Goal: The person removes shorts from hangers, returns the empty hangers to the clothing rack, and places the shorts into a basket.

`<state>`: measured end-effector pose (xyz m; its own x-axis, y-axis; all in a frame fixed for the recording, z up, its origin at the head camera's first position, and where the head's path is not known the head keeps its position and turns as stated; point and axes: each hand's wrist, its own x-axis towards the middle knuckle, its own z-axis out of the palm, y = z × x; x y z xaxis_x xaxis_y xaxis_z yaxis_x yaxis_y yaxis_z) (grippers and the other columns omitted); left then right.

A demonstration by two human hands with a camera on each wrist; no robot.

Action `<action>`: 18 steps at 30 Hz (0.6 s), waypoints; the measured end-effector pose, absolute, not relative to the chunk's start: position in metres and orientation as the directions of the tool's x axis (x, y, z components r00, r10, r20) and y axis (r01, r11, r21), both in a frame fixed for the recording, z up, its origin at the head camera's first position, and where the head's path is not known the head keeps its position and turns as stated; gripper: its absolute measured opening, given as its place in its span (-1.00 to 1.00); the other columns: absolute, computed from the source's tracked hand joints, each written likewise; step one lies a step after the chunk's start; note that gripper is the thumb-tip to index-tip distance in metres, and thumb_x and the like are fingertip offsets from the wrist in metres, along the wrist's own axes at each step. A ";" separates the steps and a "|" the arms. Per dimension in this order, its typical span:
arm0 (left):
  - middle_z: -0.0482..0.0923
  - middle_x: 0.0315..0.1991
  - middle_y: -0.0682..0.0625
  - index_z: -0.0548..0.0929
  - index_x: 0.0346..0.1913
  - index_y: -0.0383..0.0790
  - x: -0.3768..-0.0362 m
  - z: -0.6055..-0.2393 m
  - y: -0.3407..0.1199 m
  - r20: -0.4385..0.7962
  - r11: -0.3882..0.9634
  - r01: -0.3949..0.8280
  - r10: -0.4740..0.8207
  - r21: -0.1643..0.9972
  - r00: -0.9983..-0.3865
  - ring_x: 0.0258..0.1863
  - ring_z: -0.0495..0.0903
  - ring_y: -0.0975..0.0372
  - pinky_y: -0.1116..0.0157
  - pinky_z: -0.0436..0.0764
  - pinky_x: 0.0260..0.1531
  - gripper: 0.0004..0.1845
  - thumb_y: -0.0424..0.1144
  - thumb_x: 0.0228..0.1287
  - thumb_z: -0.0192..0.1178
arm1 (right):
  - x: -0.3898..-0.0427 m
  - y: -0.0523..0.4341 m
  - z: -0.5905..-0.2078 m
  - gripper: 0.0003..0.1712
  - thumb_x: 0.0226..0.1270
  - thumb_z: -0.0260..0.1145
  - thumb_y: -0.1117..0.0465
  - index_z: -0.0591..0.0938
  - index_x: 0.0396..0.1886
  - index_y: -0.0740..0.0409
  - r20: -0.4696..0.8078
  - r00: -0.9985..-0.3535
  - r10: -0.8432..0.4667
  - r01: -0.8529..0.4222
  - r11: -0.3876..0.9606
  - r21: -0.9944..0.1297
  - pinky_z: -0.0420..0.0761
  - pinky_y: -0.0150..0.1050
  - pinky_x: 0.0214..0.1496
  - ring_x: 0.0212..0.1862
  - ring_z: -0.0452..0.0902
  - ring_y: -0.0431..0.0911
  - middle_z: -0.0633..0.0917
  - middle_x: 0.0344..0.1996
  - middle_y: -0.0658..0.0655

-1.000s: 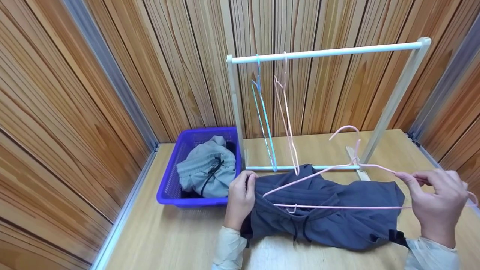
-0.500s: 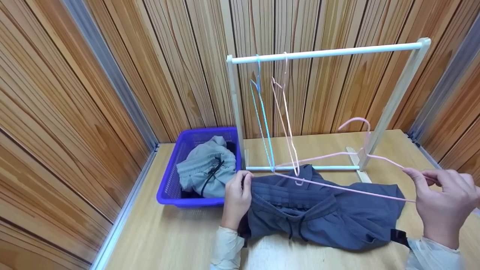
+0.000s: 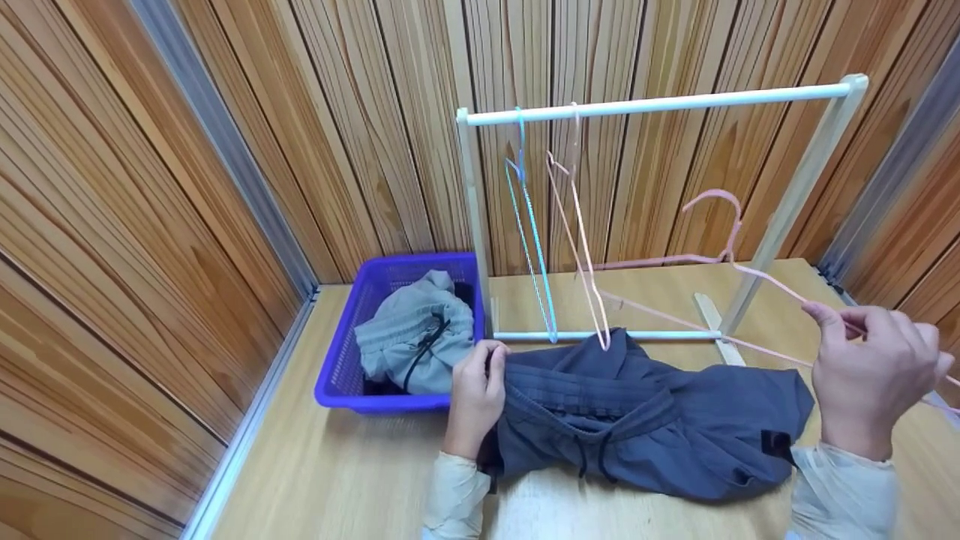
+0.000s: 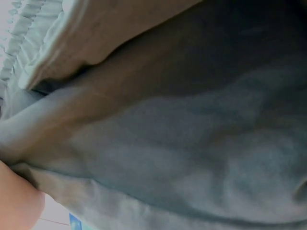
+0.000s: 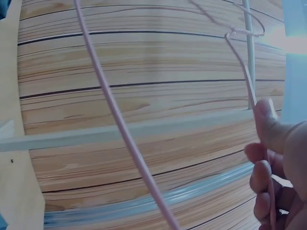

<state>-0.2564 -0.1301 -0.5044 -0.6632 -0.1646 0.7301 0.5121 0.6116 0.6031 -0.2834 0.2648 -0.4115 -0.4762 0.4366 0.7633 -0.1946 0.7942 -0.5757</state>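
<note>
Dark grey drawstring shorts [image 3: 660,427] lie spread on the wooden table [image 3: 337,472]. My left hand [image 3: 480,386] grips the left end of their waistband; the left wrist view is filled by the grey fabric [image 4: 182,143]. My right hand [image 3: 870,367] pinches one end of a pink wire hanger [image 3: 720,259], held tilted in the air above and behind the shorts, hook up near the rack's right post. In the right wrist view the pink wire [image 5: 120,120] crosses in front of the wood wall, held by my fingers [image 5: 273,158].
A white clothes rack [image 3: 660,105] stands at the back of the table, with a blue hanger [image 3: 529,232] and a peach hanger [image 3: 577,232] hanging from it. A purple basket [image 3: 345,375] with light grey clothing [image 3: 412,334] sits left. Wood-panelled walls close in the space.
My right hand has lifted the pink hanger up and back off the shorts, toward the rack. The left hand has stayed on the waistband.
</note>
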 end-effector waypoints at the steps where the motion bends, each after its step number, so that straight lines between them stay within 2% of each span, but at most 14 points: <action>1: 0.77 -0.29 -0.09 0.70 -0.19 -0.32 -0.256 -0.504 -0.130 0.730 0.608 0.516 -0.162 0.604 -0.664 -0.26 0.74 0.18 0.24 0.71 -0.16 -0.82 -0.35 0.60 0.13 | -0.285 0.263 -0.409 -0.33 0.35 0.44 -0.16 0.74 -0.19 0.50 0.756 -0.479 0.446 -0.189 0.789 -0.585 0.04 -0.17 0.18 -0.05 0.47 0.37 0.73 -0.30 0.55; 5: 0.77 -0.28 -0.09 0.70 -0.19 -0.29 -0.256 -0.504 -0.129 0.727 0.601 0.518 -0.160 0.608 -0.668 -0.26 0.73 0.18 0.24 0.71 -0.15 -0.82 -0.34 0.61 0.12 | -0.290 0.254 -0.395 -0.42 0.48 0.40 -0.10 0.77 -0.12 0.44 0.739 -0.487 0.465 -0.187 0.771 -0.608 -0.07 -0.31 0.12 -0.03 0.47 0.36 0.76 -0.23 0.51; 10: 0.77 -0.29 -0.07 0.70 -0.19 -0.27 -0.255 -0.503 -0.128 0.728 0.609 0.514 -0.158 0.604 -0.667 -0.28 0.72 0.20 0.26 0.70 -0.16 -0.81 -0.34 0.62 0.11 | -0.295 0.240 -0.373 -0.48 0.54 0.35 -0.04 0.77 -0.13 0.44 0.752 -0.470 0.462 -0.240 0.753 -0.613 0.05 -0.29 0.07 -0.03 0.48 0.35 0.78 -0.19 0.50; 18: 0.77 -0.29 -0.06 0.71 -0.19 -0.29 -0.254 -0.500 -0.126 0.731 0.617 0.515 -0.148 0.595 -0.667 -0.27 0.74 0.19 0.26 0.70 -0.18 -0.81 -0.35 0.61 0.11 | -0.303 0.221 -0.345 -0.41 0.56 0.31 -0.11 0.77 -0.10 0.44 0.758 -0.450 0.472 -0.262 0.742 -0.617 0.16 -0.19 0.06 -0.02 0.49 0.36 0.78 -0.15 0.50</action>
